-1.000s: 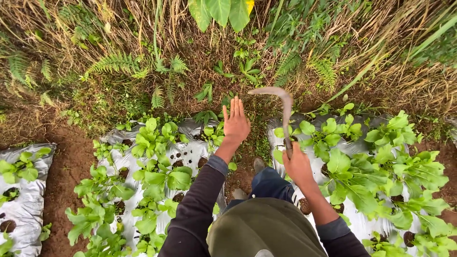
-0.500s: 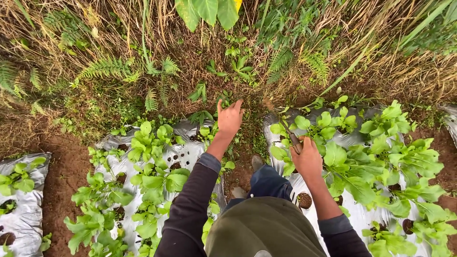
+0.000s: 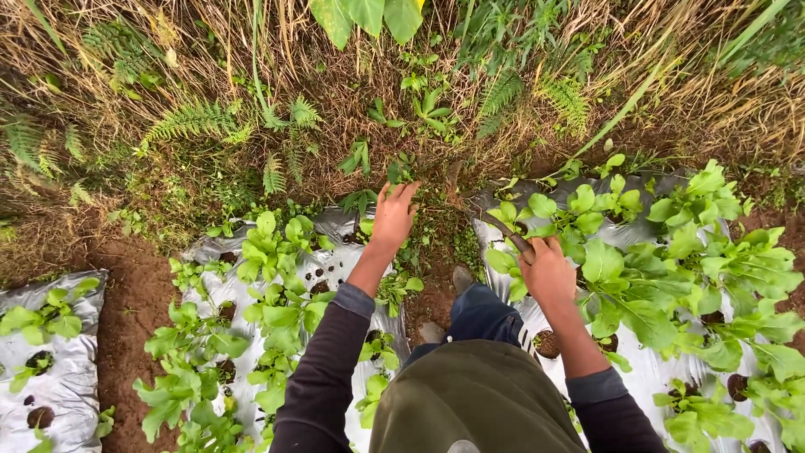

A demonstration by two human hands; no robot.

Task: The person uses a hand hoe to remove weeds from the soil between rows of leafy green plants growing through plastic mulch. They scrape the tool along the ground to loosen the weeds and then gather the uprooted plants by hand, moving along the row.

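Observation:
My left hand [image 3: 391, 216] reaches forward between two planting beds, and its fingers curl around a tuft of small green weeds [image 3: 400, 172] at the edge of the dry grass. To the right, my right hand [image 3: 548, 270] grips the handle of a sickle [image 3: 501, 228]. The curved blade runs up and to the left, low over the ground, with its tip close to the weeds by my left fingers. Both arms wear dark long sleeves.
Silver plastic mulch beds with leafy green seedlings lie at left [image 3: 331, 222], at right [image 3: 662, 369] and at far left [image 3: 59, 386], with bare brown soil [image 3: 134, 294] between them. Ferns [image 3: 197, 122] and dry grass fill the top. My shoe [image 3: 460, 278] stands in the furrow.
The sickle, raised in the air a second ago, has swung down to the ground. My left hand has gone from flat and open to curled onto the weeds. The view shifted slightly.

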